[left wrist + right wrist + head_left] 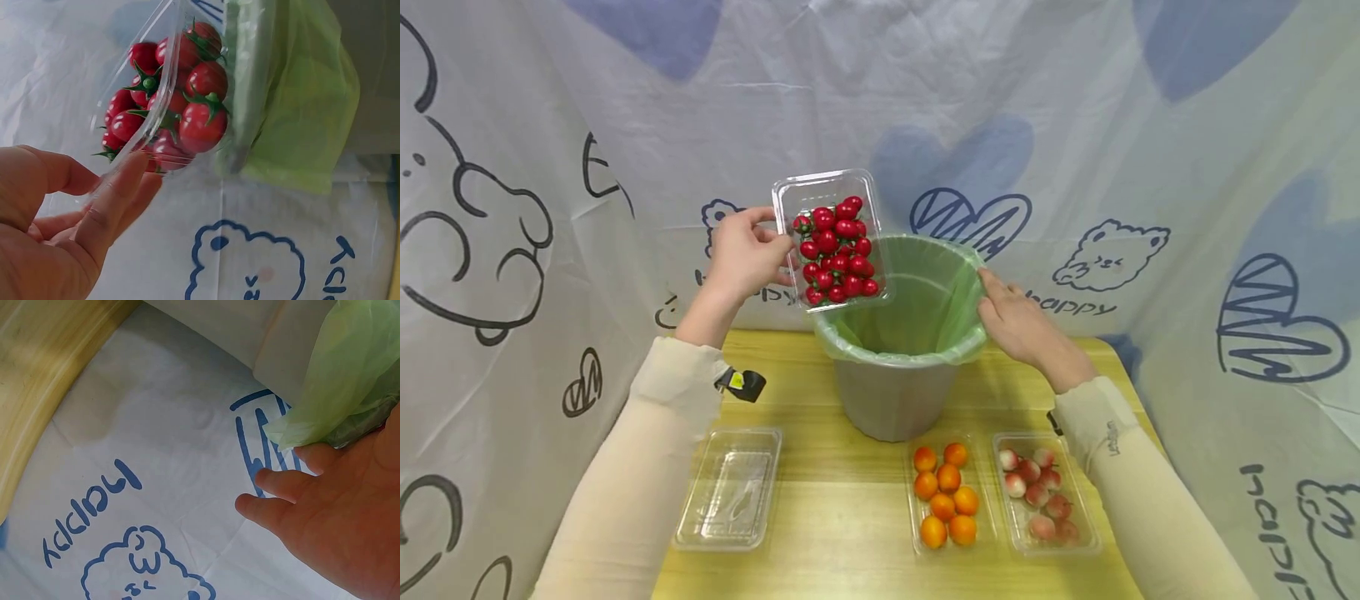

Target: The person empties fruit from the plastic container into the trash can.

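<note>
2 sleeves (617,492), left grip (751,252) pinching tomato tray (820,190) by edge, right grip (1021,323) apparently pinching liner (958,304) rim, open bin (891,404) between

"happy" (1072,305) repeats on the white cloth (805,108); lettering (1112,438) on the right sleeve (1138,483) is unclear.

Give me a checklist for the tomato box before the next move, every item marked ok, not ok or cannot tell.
1. Left hand gripping the tomato box by its side: ok.
2. Tomatoes inside it: ok.
3. Bin upright on the table: ok.
4. Right hand at the bin's edge: ok.
5. Box centred over the bin's mouth: not ok, left of centre in the head view.
6. Liner bottom clear: cannot tell.
</note>
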The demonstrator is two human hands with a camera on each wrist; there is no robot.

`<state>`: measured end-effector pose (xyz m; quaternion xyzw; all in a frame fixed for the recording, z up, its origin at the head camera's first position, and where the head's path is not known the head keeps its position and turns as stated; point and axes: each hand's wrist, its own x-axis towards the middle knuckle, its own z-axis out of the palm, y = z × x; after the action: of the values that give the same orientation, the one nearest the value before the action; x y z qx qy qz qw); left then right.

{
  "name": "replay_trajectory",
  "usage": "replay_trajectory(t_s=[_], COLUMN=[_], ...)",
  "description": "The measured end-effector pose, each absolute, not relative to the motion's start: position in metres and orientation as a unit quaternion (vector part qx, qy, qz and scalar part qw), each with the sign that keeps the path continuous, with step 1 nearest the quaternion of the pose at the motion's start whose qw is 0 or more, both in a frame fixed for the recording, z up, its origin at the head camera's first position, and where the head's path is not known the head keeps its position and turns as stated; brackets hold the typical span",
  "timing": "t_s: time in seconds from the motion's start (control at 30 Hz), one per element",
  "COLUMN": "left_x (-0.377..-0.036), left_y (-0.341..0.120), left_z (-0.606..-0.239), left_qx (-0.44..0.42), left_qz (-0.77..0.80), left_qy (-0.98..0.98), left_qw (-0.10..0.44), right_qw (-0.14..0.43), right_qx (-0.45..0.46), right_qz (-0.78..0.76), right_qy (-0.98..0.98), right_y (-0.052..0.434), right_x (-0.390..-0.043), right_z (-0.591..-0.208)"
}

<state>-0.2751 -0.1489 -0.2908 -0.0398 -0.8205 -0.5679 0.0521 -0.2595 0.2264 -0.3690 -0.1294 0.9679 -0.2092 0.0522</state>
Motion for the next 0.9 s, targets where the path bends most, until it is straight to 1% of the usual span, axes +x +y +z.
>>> replay_trajectory(t_s=[0.4, 0.53, 0.9], left_x=[-0.285, -0.285, -0.284], left_y=[-0.114, -0.108, -0.101], left_z=[-0.307, -0.310, -0.319], left_qx=[-0.087, -0.095, -0.096], left_qz=[-0.549, -0.539, -0.538], left_qy=[-0.827, -0.832, -0.829], left_qw=[0.088, 0.089, 0.120], right_qw=[0.056, 0.052, 0.052], right_qx=[-0.131, -0.132, -0.130], right_qz=[-0.217, -0.218, -0.216], right_qy=[0.966, 0.966, 0.966], right_y=[0.226, 0.225, 0.227], right_x=[-0.258, -0.258, -0.258], right_z=[-0.369, -0.369, -0.369])
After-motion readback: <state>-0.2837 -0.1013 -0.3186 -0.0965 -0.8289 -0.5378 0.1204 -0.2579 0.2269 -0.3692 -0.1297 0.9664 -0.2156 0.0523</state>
